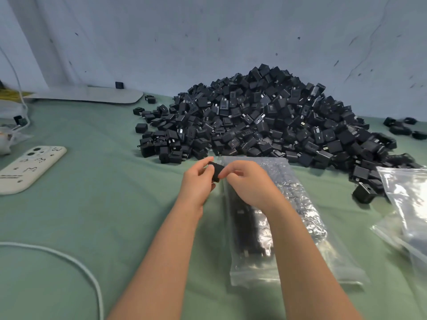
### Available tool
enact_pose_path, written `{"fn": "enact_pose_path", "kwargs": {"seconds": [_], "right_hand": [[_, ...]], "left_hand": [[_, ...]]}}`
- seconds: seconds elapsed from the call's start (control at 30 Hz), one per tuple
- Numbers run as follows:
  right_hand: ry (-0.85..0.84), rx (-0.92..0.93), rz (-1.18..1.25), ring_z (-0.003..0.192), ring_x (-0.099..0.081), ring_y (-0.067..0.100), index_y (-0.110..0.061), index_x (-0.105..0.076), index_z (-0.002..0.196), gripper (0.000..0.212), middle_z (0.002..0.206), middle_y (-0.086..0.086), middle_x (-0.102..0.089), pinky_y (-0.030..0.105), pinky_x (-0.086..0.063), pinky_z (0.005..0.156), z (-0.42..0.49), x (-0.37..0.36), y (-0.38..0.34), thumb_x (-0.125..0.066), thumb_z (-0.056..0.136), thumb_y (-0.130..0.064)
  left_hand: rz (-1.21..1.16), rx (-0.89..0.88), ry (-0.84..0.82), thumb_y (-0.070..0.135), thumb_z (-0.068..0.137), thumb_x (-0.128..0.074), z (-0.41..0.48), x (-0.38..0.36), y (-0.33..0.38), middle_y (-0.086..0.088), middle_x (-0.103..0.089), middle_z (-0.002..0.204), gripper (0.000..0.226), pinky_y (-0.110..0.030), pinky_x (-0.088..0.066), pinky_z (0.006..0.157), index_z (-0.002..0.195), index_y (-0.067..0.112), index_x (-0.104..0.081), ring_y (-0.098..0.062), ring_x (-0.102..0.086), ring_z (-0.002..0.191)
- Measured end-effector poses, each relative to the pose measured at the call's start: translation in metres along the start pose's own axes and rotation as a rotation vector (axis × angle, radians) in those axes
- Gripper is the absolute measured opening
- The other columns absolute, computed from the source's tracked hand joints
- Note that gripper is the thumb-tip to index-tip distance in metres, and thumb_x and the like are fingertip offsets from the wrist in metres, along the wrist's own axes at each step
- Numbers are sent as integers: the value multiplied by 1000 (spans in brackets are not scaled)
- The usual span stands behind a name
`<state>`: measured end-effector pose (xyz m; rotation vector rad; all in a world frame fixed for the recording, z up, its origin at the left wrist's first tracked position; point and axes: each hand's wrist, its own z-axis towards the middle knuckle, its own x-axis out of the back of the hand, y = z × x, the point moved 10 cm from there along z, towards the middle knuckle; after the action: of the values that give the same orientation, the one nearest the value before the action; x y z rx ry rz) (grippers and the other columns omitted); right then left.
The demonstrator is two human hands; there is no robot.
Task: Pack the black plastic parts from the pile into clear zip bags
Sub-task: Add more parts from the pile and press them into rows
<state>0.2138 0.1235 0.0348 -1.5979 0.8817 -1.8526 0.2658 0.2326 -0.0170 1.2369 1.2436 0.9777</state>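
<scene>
- While both hands meet over the green cloth (pixel 115 204), your left fingers (pixel 206 163) & right fingers (pixel 227 174) curl onto one black part (pixel 216 171), pinching it from either side; nothing else in either grip.
- Left hand (pixel 196 181) sits left of the part. Right hand (pixel 250 184) sits right of it, above the clear zip bag (pixel 307 215).
- Bag's long axis runs away from you: near end by your right forearm, far end just short of the pile (pixel 265 116). A row of parts shows inside the near half.
- Key relation: the part hovers at the bag's far-left corner. The mouth is prob. at that far end (can't confirm), just right of your fingertips, so your right hand is nearer it.
- Next move, as judged: feed the part in along that axis, toward you.
- Spare bags (pixel 409 199) lie well apart at right; phone (pixel 30 169) & cable (pixel 69 257) at left.
</scene>
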Motion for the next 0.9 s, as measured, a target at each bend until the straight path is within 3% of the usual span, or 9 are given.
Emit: {"fn": "enact_pose_path", "kwargs": {"seconds": [0.1,0.23,0.43,0.5,0.6,0.67,0.77,0.83,0.9], "right_hand": [[-24,76,7,115,-51,6,-32,-66,80,33,132,-9,-51,13,-41,78,-20,2,-7,-46,89,-8],[-93,150,-56,134,-36,5,-38,-67,84,40,147,-12,-39,21,-29,104,-52,2,-9,-45,89,-4],[-107,179,-55,121,-43,0,-49,-66,85,51,139,-16,-41,1,-30,87,-99,9,0,-47,91,-2],[-26,145,24,109,-51,4,-49,-67,84,50,128,-12,-47,8,-37,83,-114,20,8,-49,93,-4],[177,72,117,103,-56,5,-45,-68,91,43,116,-6,-54,22,-44,90,-143,48,26,-52,93,-5],[251,42,133,95,-58,-2,-40,-70,95,39,112,-7,-59,11,-44,84,-164,61,35,-53,92,-5],[248,-17,128,95,-59,0,-38,-72,88,39,105,-8,-62,7,-41,76,-189,63,45,-54,89,-2],[216,-36,82,97,-58,2,-39,-72,80,41,101,-9,-61,9,-40,77,-200,60,45,-56,88,-3],[167,-54,-23,95,-55,-1,-43,-70,78,40,101,-11,-58,6,-37,79,-204,53,46,-57,88,-7]], "left_hand": [[45,-17,-32,17,95,-54,-15,-2,1,0,-65,81,25,-21,-49,74,120,19,-54,-13,-57,73],[22,-11,-82,18,92,-60,-41,-6,4,3,-66,63,10,-13,-51,58,95,9,-57,0,-62,53],[160,-34,-263,25,92,-60,-77,-23,9,-12,-69,86,19,-22,-56,65,88,8,-65,-14,-65,68],[227,-75,-285,30,93,-57,-89,-30,11,-6,-69,88,20,-23,-56,70,89,13,-66,-11,-65,71],[443,-259,-228,35,91,-59,-109,-35,21,6,-67,94,13,-21,-51,76,92,23,-63,-9,-65,82],[627,-401,-289,38,84,-66,-129,-48,20,9,-62,99,18,-21,-48,81,97,26,-63,-9,-59,91],[1063,-615,-438,48,79,-66,-160,-79,-1,10,-47,112,40,-26,-31,94,114,30,-56,-11,-38,107],[1197,-700,-412,44,86,-59,-168,-88,-4,9,-42,115,35,-27,-24,94,116,30,-52,-13,-34,110],[1182,-739,-356,33,92,-53,-169,-89,4,6,-47,113,21,-29,-30,95,111,26,-54,-17,-42,109]]}}
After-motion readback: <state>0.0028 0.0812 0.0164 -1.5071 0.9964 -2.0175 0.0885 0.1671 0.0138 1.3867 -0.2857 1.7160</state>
